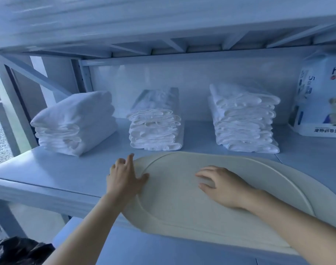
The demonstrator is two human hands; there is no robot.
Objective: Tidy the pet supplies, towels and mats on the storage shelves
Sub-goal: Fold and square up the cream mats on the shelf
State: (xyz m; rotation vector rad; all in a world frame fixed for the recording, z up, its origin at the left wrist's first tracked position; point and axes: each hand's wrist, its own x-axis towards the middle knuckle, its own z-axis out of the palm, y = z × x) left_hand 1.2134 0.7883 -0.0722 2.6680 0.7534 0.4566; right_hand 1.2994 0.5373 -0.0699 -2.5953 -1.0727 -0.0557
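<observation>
A large cream oval mat [174,199] with a raised rim lies on the white shelf [48,169], its near part hanging over the front edge. My left hand [125,178] touches the mat's left rim, thumb on top and fingers spread along the edge. My right hand [220,184] rests flat on the mat's middle, fingers straight and pointing left. Three stacks of folded white towels stand behind the mat: a left stack [75,123], a middle stack [155,125] and a right stack [243,119].
A printed pack of pet training pads [320,100] stands at the shelf's right end. Another shelf [163,31] runs close overhead. A lower shelf [163,251] shows below, and a black bag [16,251] sits at the bottom left. A window is on the left.
</observation>
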